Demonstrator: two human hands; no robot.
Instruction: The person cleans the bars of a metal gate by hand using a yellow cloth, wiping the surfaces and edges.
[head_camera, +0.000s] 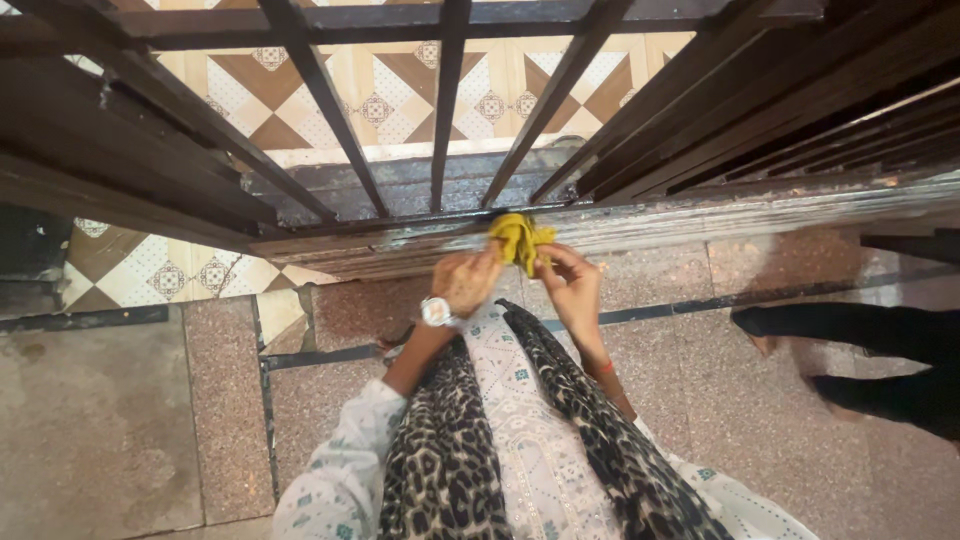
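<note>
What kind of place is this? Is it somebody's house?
Probably a home's upper landing or balcony: a dark metal railing guards the edge, patterned tiles lie lower beyond it, and both hands hold a yellow cloth there.

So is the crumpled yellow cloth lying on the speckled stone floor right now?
No, the crumpled yellow cloth is held up by the left hand and right hand against the dark metal gate rail.

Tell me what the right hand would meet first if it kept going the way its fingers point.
The right hand would probably meet the yellow cloth first, which its fingertips already pinch, then the railing's bottom bar behind it.
</note>
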